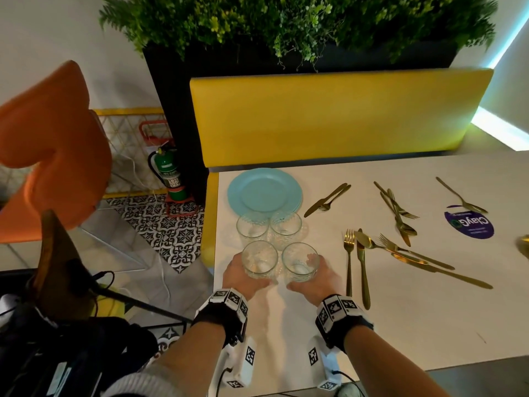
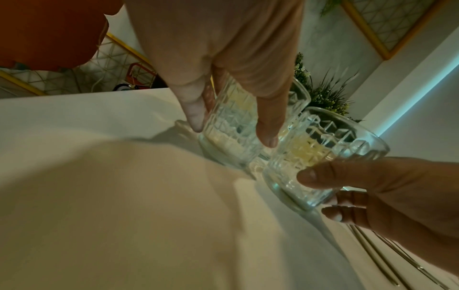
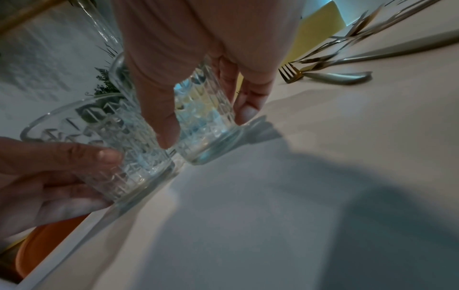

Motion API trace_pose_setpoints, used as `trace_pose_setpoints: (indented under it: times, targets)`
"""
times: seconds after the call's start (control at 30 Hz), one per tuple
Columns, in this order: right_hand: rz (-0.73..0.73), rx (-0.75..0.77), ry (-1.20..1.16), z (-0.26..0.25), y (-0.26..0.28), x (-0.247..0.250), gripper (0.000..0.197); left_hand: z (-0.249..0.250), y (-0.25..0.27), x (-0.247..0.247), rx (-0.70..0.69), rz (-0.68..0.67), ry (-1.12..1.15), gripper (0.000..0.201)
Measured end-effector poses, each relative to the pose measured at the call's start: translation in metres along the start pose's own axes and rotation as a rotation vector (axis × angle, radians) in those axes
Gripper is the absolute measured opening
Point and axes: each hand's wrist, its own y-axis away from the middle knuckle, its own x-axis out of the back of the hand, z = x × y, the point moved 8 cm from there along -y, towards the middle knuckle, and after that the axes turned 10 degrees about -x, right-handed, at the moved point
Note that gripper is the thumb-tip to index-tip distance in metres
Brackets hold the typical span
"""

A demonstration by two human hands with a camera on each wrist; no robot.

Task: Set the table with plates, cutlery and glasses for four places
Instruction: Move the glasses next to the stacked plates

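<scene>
Two patterned clear glasses are held side by side near the table's left front. My left hand [image 1: 242,275] grips the left glass [image 1: 260,259] [image 2: 231,127], thumb and fingers curled round its wall. My right hand [image 1: 316,277] grips the right glass [image 1: 300,262] [image 3: 206,117] the same way. Whether their bases touch the tabletop I cannot tell. Two more glasses [image 1: 252,227] [image 1: 285,226] stand just behind them. Beyond those lies a stack of light blue plates [image 1: 264,190]. Several gold knives, forks and spoons [image 1: 362,262] lie scattered to the right.
The white table [image 1: 415,310] has its left edge close to my left hand. A yellow bench [image 1: 329,116] runs along its far side, with a planter behind. A purple round sticker [image 1: 469,224] is at the right. An orange chair [image 1: 51,133] and a fire extinguisher [image 1: 169,173] are on the left.
</scene>
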Motion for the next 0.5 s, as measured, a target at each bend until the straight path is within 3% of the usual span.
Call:
trace_pose_setpoints:
  times: [0.13,0.3,0.5]
  targets:
    - [-0.007,-0.012,-0.068,-0.007,-0.003,-0.002,0.089,0.000,-0.001,0.001,0.005,0.018,0.083,0.089]
    - [-0.026,-0.023,-0.144,-0.012,-0.008,-0.006,0.088,0.000,-0.008,0.000,0.003,-0.018,0.109,0.113]
    - [-0.032,-0.031,-0.177,-0.013,-0.013,-0.007,0.089,-0.001,-0.017,-0.001,-0.019,-0.037,0.137,0.115]
